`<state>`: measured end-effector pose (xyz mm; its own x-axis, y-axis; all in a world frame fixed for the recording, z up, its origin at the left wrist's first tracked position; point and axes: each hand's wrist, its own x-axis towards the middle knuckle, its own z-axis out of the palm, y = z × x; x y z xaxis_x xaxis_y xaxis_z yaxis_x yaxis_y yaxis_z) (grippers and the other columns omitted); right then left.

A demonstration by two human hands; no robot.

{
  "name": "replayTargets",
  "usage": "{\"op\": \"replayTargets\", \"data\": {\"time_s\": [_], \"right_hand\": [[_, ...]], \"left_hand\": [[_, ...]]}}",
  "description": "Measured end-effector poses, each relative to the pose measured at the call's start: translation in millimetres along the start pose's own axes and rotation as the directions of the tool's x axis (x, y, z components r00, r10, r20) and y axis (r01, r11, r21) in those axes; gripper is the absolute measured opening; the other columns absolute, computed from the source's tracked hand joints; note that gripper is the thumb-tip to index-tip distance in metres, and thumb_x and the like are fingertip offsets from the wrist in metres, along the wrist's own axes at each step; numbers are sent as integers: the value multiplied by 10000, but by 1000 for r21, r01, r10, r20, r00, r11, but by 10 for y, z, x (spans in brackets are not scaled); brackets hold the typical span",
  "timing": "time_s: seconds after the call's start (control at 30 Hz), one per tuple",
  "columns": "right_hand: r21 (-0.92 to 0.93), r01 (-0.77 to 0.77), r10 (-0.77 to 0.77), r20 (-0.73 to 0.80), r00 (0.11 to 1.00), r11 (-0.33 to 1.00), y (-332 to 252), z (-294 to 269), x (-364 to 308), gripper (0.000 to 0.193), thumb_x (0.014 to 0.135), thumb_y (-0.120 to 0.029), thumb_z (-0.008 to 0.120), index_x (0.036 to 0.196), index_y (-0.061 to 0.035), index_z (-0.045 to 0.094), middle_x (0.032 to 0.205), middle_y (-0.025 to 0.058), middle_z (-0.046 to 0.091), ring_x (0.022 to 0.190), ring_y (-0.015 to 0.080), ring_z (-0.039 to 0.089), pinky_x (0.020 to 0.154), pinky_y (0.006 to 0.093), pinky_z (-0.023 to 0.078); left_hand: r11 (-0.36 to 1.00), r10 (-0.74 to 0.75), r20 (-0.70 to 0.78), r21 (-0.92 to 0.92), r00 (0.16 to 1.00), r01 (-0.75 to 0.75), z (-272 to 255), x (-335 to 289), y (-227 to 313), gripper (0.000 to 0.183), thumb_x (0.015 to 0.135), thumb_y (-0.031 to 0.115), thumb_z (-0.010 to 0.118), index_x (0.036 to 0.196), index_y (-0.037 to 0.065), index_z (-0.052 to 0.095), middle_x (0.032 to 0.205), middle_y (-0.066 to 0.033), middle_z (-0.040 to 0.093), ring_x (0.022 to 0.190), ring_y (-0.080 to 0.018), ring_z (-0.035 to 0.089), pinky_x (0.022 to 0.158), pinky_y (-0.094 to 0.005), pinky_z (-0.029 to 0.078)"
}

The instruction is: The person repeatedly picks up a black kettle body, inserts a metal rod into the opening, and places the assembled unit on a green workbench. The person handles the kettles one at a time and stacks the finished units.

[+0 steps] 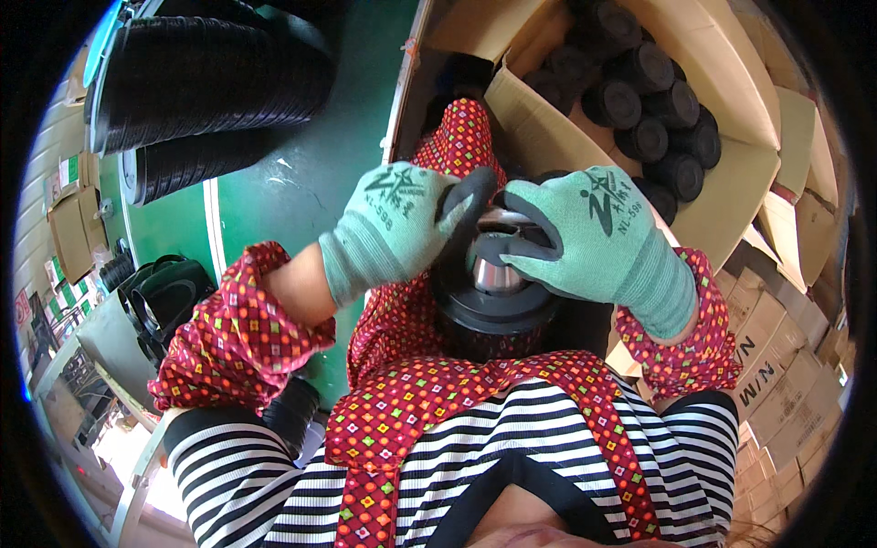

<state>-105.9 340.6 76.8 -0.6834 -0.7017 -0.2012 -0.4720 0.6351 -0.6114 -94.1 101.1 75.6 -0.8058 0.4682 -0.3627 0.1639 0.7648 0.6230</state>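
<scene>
Both my hands wear light green gloves with dark-coated fingers. My left hand (402,219) is closed, its thumb and fingers pressed together at the middle; what they pinch is hidden. Facing it, my right hand (594,237) curls its thumb and fingers in toward the same spot, around something dark I cannot make out. Just below the fingertips, a shiny metal piece (498,277) rises from a round black base (493,315) in front of my lap. My fingers partly cover its top.
An open cardboard box (731,196) at upper right holds several round black pieces (671,105). Long ribbed black stacks (210,78) lie on the green table (292,205) to the left. More cardboard cartons (776,393) are piled on the right. Patterned red cloth (466,137) drapes beyond my hands.
</scene>
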Motion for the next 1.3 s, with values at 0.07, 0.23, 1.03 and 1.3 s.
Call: {"op": "replayTargets", "data": {"time_s": [0.07,0.23,1.03,1.3], "right_hand": [[-117,8,-24,-134,991,993,-56,76,-105,518,896,-554,720,1115,-85,695,799,98,681,764,283,699,710,445,513],[-230,-108,95,-65,993,967,-253,-28,-148,548,895,-561,735,1171,-91,677,816,80,686,693,248,698,613,391,516],[292,99,-11,-290,957,951,-256,409,-414,633,753,-276,896,1295,-19,692,1304,180,692,1231,377,645,1104,458,476],[833,113,312,-325,893,541,-430,-4,24,485,1073,-315,610,1425,18,591,1364,114,657,1225,203,628,1054,331,515]], "left_hand": [[992,118,37,-58,992,-116,42,82,-161,314,1008,293,581,973,15,724,769,-232,680,707,-426,678,658,-478,524],[912,309,49,-298,950,-281,146,368,-378,259,924,255,589,885,6,651,716,-208,630,657,-432,633,623,-453,502],[912,-349,-593,-37,725,409,599,-878,-1813,332,875,271,772,1114,63,671,1081,-201,676,968,-394,664,853,-464,537],[860,57,-559,-394,827,-325,603,-1673,-830,1036,757,293,934,1589,32,373,1623,-229,352,1519,-399,347,1214,-476,364]]}}
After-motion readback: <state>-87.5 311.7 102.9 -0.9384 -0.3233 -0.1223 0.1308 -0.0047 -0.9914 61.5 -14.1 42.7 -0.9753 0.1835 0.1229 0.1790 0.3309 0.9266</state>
